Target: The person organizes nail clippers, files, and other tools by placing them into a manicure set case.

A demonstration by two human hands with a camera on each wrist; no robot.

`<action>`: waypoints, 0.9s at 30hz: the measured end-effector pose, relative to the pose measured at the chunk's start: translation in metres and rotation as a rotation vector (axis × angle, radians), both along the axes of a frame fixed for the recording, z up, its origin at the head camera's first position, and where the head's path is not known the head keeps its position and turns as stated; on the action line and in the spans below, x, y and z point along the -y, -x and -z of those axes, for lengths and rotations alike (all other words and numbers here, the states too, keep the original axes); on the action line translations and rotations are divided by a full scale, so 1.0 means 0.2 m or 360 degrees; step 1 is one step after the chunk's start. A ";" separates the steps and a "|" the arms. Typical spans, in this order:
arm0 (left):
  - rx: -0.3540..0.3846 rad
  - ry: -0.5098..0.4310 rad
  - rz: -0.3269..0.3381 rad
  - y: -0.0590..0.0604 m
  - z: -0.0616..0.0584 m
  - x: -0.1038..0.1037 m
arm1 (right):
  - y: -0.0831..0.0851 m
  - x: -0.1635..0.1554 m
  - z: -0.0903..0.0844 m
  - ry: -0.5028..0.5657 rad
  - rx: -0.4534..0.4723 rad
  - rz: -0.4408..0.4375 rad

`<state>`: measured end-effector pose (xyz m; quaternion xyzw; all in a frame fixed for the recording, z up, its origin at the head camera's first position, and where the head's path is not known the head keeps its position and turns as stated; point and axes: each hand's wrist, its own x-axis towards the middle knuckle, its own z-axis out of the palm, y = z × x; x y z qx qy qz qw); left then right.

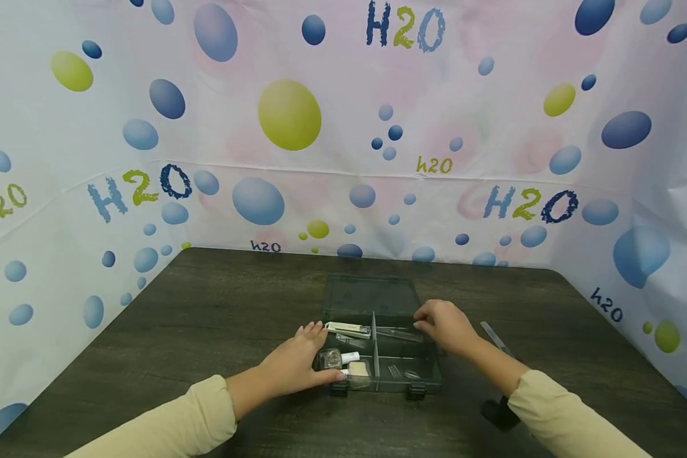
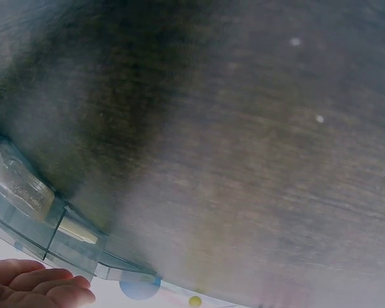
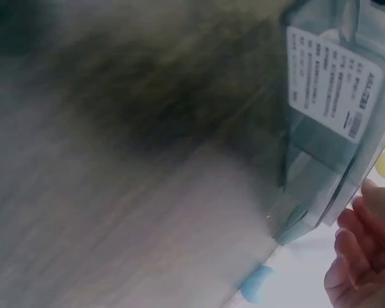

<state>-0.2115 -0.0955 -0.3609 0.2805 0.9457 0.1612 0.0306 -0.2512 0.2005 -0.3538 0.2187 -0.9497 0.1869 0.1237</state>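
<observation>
Resting against the near left corner of the clear compartment box [image 1: 378, 356], at about seven o'clock of it, the left hand [image 1: 294, 366] lies flat with its fingers [image 1: 332, 376] stretched out and close together along the box's side wall. The box sits open at the middle of the dark wooden table [image 1: 206, 318], holding small items in its left compartments, among them a white tube [image 1: 348, 329] and a small bottle [image 1: 340, 359]. At about two o'clock the right hand [image 1: 443, 326] curls its fingers [image 1: 420, 316] over the far right rim, whether pinching anything I cannot tell, with the raised lid [image 1: 371, 296] beyond and a slim metal strip [image 1: 495, 337] on the table at three o'clock.
</observation>
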 end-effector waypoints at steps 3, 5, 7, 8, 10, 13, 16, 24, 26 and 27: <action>-0.0001 -0.0005 0.0001 0.00 0.00 0.00 | -0.03 -0.04 0.00 0.0089 -0.0071 0.0019; -0.0010 -0.0003 0.0004 0.00 0.00 0.00 | -0.04 -0.07 0.01 0.0140 -0.0112 0.0044; -0.0021 -0.0003 0.0008 0.00 0.00 0.00 | -0.06 -0.10 0.02 0.0178 -0.0151 0.0071; -0.0026 -0.0003 0.0009 0.01 0.00 0.00 | -0.07 -0.11 0.02 0.0195 -0.0162 0.0086; -0.0039 -0.0001 0.0014 0.01 0.01 0.00 | -0.10 -0.14 0.03 0.0231 -0.0169 0.0115; -0.0045 -0.0002 0.0019 0.01 0.01 0.00 | -0.12 -0.19 0.04 0.0240 -0.0178 0.0168; -0.0046 0.0002 0.0021 0.01 0.01 0.00 | -0.14 -0.24 0.06 0.0246 -0.0168 0.0232; -0.0053 0.0002 0.0023 0.01 0.01 0.00 | -0.19 -0.38 0.12 0.0234 -0.0060 0.0402; -0.0048 0.0006 0.0020 0.01 0.01 0.00 | -0.20 -0.41 0.13 0.0226 -0.0039 0.0435; -0.0045 0.0008 0.0018 0.01 0.01 0.00 | -0.20 -0.42 0.13 0.0224 -0.0026 0.0452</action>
